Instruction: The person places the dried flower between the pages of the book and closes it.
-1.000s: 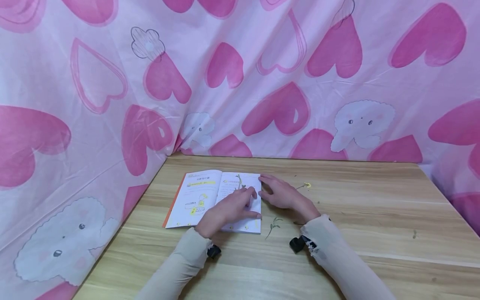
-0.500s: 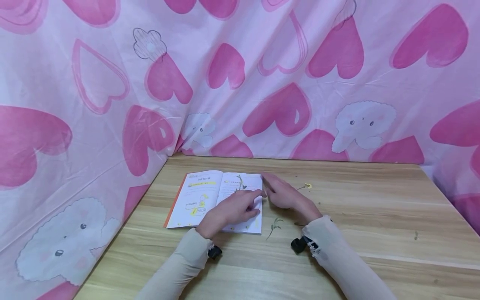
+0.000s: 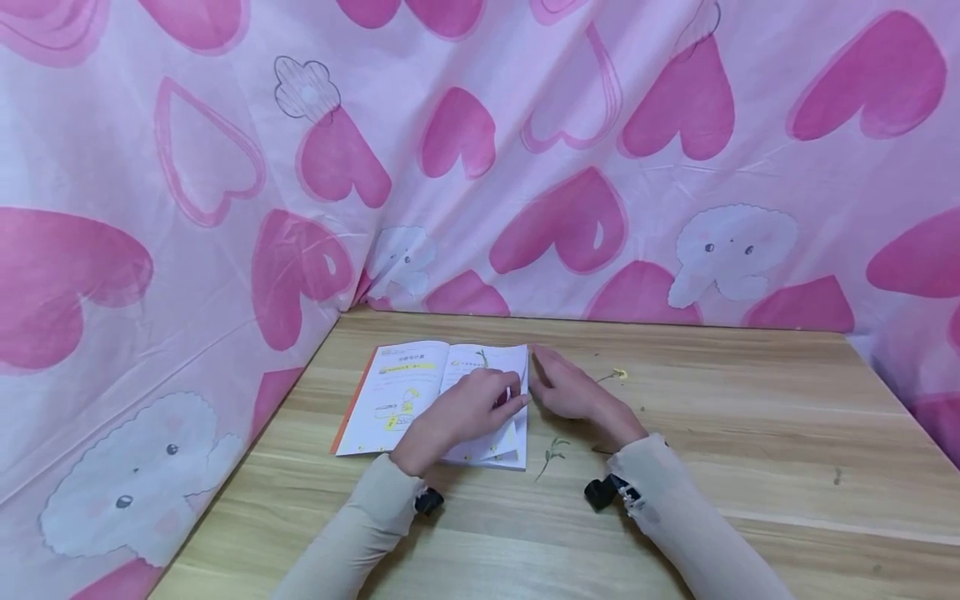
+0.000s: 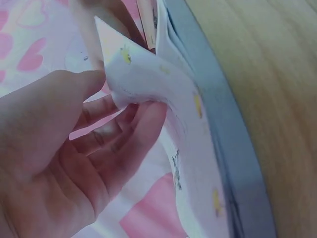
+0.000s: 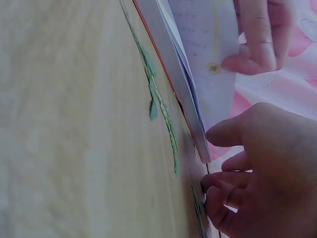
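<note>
An open book point(image 3: 386, 392) with an orange edge lies on the wooden table. In the head view, my left hand point(image 3: 472, 406) is over the right-hand page. It pinches a lifted page point(image 4: 148, 74) between thumb and fingers, and the page bends upward in the left wrist view. A plant sprig point(image 3: 482, 358) shows on the right-hand page, partly hidden behind that hand. At the book's upper right corner my right hand point(image 3: 567, 389) holds the edge, its thumb on the page side and its other fingers curled beside the corner in the right wrist view.
Right of the book lies a green leafy sprig point(image 3: 552, 454). A yellow flower point(image 3: 618, 374) on a thin stem lies beyond my right hand. A pink heart-patterned cloth point(image 3: 465, 225) hangs along the table's back and left side.
My left hand has moved from the page's right edge to pinch and raise the page, which now curls up. The right hand stays at the book's corner.
</note>
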Action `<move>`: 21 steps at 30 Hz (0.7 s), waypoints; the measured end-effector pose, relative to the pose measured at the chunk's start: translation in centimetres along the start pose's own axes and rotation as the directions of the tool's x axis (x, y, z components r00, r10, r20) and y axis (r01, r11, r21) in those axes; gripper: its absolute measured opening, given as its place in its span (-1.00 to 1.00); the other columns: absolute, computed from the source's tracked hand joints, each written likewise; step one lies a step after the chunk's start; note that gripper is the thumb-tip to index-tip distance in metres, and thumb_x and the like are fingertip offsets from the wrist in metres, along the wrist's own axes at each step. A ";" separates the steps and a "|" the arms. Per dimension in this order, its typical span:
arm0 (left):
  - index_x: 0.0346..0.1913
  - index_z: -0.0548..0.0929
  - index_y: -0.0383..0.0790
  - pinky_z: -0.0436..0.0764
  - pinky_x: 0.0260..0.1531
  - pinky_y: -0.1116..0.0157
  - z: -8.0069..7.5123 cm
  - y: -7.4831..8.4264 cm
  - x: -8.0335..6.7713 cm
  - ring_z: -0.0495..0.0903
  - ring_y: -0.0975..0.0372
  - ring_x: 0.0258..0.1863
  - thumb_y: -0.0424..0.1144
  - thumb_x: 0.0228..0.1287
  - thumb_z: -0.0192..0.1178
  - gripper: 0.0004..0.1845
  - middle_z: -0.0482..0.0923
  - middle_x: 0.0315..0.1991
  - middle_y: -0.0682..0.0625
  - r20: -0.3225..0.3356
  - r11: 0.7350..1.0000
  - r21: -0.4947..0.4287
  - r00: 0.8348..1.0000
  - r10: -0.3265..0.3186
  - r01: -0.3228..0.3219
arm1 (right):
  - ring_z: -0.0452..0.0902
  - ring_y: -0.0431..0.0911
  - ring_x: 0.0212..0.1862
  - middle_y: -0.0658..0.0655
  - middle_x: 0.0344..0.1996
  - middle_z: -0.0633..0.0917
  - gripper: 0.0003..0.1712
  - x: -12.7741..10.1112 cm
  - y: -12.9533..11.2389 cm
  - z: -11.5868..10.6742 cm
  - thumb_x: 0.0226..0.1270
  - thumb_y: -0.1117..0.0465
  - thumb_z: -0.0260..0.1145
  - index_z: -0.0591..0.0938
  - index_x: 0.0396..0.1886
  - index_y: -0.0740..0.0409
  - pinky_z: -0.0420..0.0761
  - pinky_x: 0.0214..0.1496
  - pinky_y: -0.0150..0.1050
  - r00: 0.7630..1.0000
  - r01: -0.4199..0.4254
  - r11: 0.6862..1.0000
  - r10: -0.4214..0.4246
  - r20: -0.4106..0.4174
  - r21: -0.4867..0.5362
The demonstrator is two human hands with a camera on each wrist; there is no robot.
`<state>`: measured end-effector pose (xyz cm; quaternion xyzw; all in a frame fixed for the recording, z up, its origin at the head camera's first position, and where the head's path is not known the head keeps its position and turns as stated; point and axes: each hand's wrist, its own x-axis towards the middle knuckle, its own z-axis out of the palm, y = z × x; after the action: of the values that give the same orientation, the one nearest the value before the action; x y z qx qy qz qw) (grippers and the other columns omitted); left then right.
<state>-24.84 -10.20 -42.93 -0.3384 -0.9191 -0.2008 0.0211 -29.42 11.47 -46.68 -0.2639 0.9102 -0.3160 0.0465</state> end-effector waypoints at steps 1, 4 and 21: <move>-0.25 0.67 -0.07 0.54 -0.33 0.39 -0.1 0.0 0.0 0.53 0.32 -0.42 -0.12 0.63 0.25 -0.80 0.61 -0.44 0.11 -0.007 1.000 -0.003 1.000 -0.002 0.002 | 0.06 0.24 0.75 0.36 0.72 0.19 -0.18 0.0 0.0 0.0 0.70 0.16 0.17 0.09 0.74 0.34 0.13 0.75 0.21 1.000 -0.002 1.000 0.002 0.000 -0.001; -0.25 0.67 -0.10 0.56 -0.35 0.42 -0.6 -0.2 0.0 0.55 0.33 -0.42 -0.21 0.60 0.26 -0.84 0.63 -0.44 0.10 -0.018 1.000 -0.016 1.000 -0.002 0.002 | 0.07 0.22 0.75 0.31 0.73 0.19 -0.19 0.0 0.0 0.1 0.70 0.11 0.20 0.13 0.75 0.26 0.14 0.74 0.22 1.000 -0.002 1.000 0.002 0.003 -0.008; -0.03 0.87 -0.21 0.64 -0.48 0.41 -3.8 -0.9 -0.8 0.69 0.36 -0.44 -0.34 0.47 0.27 -0.80 0.82 -0.10 -0.04 -0.063 0.982 -0.140 0.988 -0.140 0.130 | 0.14 0.23 0.73 0.29 0.71 0.26 -0.24 0.1 0.5 0.2 0.67 0.00 0.26 0.32 0.69 0.22 0.21 0.72 0.24 0.999 0.002 0.997 0.001 0.046 -0.071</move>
<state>-25.15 -12.77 -39.92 -0.2685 -0.9228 -0.2758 0.0180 -29.73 11.64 -47.14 -0.2730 0.9194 -0.2771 0.0580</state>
